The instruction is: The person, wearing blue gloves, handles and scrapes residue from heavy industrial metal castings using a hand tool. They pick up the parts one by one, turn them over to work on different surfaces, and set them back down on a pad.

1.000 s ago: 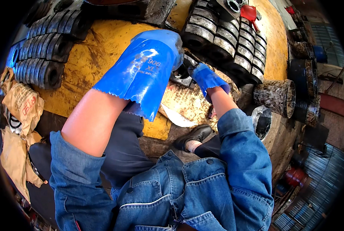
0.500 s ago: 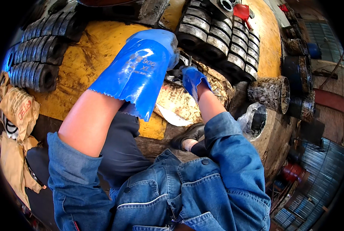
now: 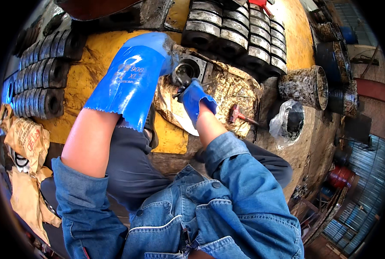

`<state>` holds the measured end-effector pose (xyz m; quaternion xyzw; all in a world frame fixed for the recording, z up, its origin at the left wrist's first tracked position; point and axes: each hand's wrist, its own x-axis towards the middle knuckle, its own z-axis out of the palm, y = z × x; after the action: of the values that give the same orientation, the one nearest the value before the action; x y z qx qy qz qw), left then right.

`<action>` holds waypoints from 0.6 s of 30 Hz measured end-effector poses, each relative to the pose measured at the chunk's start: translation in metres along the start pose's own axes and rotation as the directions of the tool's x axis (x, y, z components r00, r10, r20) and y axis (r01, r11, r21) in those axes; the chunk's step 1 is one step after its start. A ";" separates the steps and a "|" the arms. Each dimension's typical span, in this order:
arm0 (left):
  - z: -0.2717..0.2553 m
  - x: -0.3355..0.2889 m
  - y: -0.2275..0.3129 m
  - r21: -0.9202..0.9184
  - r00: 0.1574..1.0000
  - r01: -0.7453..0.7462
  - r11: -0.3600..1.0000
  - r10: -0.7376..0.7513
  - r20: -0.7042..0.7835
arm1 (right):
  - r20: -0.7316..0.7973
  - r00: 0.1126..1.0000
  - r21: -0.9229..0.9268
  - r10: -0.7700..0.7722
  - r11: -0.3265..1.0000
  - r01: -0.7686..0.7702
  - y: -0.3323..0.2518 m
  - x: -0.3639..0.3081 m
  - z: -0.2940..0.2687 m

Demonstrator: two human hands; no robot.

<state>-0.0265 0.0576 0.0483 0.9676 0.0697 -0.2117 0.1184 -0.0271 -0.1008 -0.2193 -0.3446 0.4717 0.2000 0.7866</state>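
Observation:
My left hand (image 3: 168,54), in a long blue rubber glove with dirt on its finger end, is against the left side of a greasy metal block (image 3: 202,68) with a round dark bore. Its fingertips are hidden. My right hand (image 3: 193,94), in a matching glove, is closed at the near side of the bore, around a dark, greasy thing (image 3: 183,78) that I cannot make out. Under the block is a grease-stained sheet (image 3: 240,86) with a white edge. To the right of my right hand, a hammer (image 3: 235,113) with a reddish handle rests on the sheet.
Stacked black parts with round holes (image 3: 54,103) stand at left; more banded stacks (image 3: 231,32) stand beyond my hands. A grimy bucket (image 3: 302,88) and a plastic-lined container (image 3: 289,125) are at right. Brown paper sacks (image 3: 26,138) lie at left, and a yellow surface (image 3: 93,64) spreads beneath.
The view has shifted. My right hand has come left, nearer the block's bore, which now shows between my hands. The hammer has come into sight beside my right forearm.

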 end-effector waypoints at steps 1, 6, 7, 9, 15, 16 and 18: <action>-0.002 -0.001 0.000 0.007 1.000 -0.002 1.000 0.002 0.004 | -0.039 0.999 0.099 0.038 0.994 -0.034 0.008 -0.008 0.000; 0.004 0.007 0.017 0.006 0.996 -0.060 0.998 0.060 -0.071 | 0.052 0.986 0.369 0.157 0.914 -0.165 -0.010 0.020 -0.050; 0.010 0.007 0.006 0.021 0.994 -0.050 0.999 0.052 -0.093 | -0.001 0.978 0.343 0.210 0.918 -0.197 -0.013 0.001 -0.046; 0.014 0.006 -0.006 0.034 0.985 -0.074 0.997 0.078 -0.151 | 0.053 0.941 0.362 0.334 0.872 -0.330 -0.042 -0.037 -0.051; -0.003 -0.009 0.001 0.000 0.992 -0.033 0.999 0.032 -0.124 | 0.175 0.980 0.196 0.095 0.972 -0.130 -0.181 -0.074 -0.139; 0.005 -0.001 0.007 -0.016 0.997 -0.056 0.998 0.055 -0.058 | 0.045 0.991 0.072 -0.124 0.990 0.121 -0.209 -0.086 -0.167; 0.017 0.009 0.009 -0.038 0.994 -0.107 0.994 0.107 -0.016 | -0.137 0.895 0.070 -0.425 0.897 0.436 -0.249 -0.109 -0.211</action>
<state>-0.0236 0.0449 0.0312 0.9690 0.0226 -0.1966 0.1476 -0.0469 -0.4233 -0.1024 -0.4125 0.4389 -0.0235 0.7979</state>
